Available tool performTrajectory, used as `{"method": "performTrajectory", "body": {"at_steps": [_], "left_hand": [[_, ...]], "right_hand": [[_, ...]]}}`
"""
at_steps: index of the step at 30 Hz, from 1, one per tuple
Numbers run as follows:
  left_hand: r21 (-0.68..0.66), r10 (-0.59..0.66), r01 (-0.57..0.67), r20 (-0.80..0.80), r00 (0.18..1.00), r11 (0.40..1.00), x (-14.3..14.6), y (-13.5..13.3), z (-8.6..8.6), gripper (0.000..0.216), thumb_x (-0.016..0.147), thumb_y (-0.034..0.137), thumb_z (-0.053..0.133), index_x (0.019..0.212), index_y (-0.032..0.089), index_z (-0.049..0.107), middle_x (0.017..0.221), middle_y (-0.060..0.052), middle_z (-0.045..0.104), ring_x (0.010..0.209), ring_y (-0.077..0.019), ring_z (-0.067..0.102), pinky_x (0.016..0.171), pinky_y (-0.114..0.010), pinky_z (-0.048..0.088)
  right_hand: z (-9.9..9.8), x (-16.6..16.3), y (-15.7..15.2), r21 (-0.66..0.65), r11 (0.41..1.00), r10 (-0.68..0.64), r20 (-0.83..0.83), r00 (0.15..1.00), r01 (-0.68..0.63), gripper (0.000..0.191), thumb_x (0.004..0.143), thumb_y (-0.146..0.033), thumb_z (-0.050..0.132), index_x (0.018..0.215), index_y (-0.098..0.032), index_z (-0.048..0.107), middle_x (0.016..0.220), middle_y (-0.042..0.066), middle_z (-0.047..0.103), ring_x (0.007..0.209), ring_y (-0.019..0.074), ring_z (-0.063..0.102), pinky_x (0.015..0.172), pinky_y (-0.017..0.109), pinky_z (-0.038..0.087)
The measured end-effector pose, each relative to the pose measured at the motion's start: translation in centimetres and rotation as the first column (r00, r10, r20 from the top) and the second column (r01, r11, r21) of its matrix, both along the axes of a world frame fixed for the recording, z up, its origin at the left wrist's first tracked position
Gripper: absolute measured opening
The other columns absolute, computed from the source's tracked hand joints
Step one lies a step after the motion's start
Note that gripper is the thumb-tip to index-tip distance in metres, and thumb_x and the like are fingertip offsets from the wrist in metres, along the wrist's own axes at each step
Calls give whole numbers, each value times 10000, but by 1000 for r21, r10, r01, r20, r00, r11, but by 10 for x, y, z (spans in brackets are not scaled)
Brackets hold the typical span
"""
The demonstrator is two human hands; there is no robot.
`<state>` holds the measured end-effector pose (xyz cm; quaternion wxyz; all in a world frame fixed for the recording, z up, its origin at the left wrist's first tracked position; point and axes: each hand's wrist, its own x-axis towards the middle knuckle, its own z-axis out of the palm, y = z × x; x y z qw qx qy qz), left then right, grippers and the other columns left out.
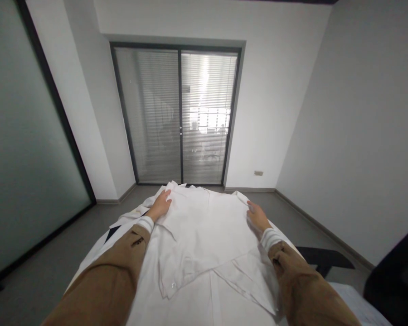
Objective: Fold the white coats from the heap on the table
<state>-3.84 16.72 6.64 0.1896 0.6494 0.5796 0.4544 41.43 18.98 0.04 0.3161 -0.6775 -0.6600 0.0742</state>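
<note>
A white shirt (204, 226) is spread out in front of me, its far edge away from me and a button visible near its lower left corner. My left hand (159, 206) is closed on the cloth at its far left side, thumb and fingers pinching the fabric. At the far right corner my right hand (258, 218) grips the shirt's edge; some of its fingertips are hidden by the cloth. Beneath lies more white cloth (197, 308), covering the surface under it. Further folds of white fabric (132, 217) lie bunched to the left of my left hand.
A black chair (394, 276) stands at the right, with a dark armrest (326, 257) close to my right forearm. Beyond the cloth are grey floor (136, 197) and a glazed door with blinds (180, 117). A frosted glass panel (30, 136) stands at the left.
</note>
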Motion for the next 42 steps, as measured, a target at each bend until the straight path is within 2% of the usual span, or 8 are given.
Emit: {"method": "performTrajectory", "body": {"at_steps": [8,15,20,25,29,35,39,42], "left_hand": [[-41,26,-39,-279,960,998,-11,-22,-13,781,736,341,714,1421,93,431,1425,-211,494,1316,-330,478,1116,-415,344],[182,213,-137,-519,828,974,16,-76,0,461,844,115,489,1292,186,572,1304,-155,530,1241,-326,488,1060,-453,355],[25,-215,296,-630,747,955,68,-120,-29,483,901,344,546,1376,260,517,1409,-106,514,1291,-303,458,1082,-448,354],[-191,-323,267,-683,655,945,83,-139,-78,539,948,459,447,1443,246,461,1530,-142,404,1430,-372,307,1136,-573,244],[-113,-304,322,-706,640,940,104,-161,-72,480,967,301,393,1433,216,471,1557,-142,358,1455,-346,263,1164,-577,202],[-222,-717,784,-596,361,579,154,-238,-46,515,969,527,408,1424,296,477,1578,-114,323,1440,-384,282,1139,-581,272],[-222,-768,835,-557,316,504,165,-267,-46,585,965,580,383,1483,308,392,1630,-126,160,1465,-430,144,1131,-631,240],[-221,-762,862,-597,250,456,171,-270,-48,577,965,580,386,1478,316,401,1619,-103,219,1465,-406,182,1137,-611,253]], "right_hand": [[1,-12,-19,-104,985,-110,245,963,139,816,823,-416,547,1543,-217,218,1566,170,280,1356,379,390,1063,521,353],[3,-16,-43,-272,958,30,403,915,88,797,728,-465,657,1453,-256,400,1619,155,115,1425,417,246,1082,583,270],[3,-16,-61,-315,948,116,467,876,42,779,717,-485,675,1427,-255,452,1633,114,104,1483,391,67,1136,607,143],[3,-16,-79,-355,935,181,474,862,-1,789,763,-456,644,1479,-261,377,1614,94,219,1489,376,73,1142,630,133],[5,-15,-90,-373,926,228,451,863,-50,819,770,-429,642,1507,-246,332,1620,112,198,1487,359,122,1147,588,192],[8,-16,-100,-369,926,254,450,856,-81,753,802,-406,632,1493,-257,371,1610,121,227,1486,348,149,1158,569,188],[9,-10,-104,-378,919,283,447,849,-108,699,807,-406,635,1463,-296,422,1612,105,226,1487,349,144,1156,588,166],[13,-7,-106,-404,908,304,442,844,-115,674,805,-416,633,1444,-314,446,1614,92,225,1490,343,141,1159,589,148]]}}
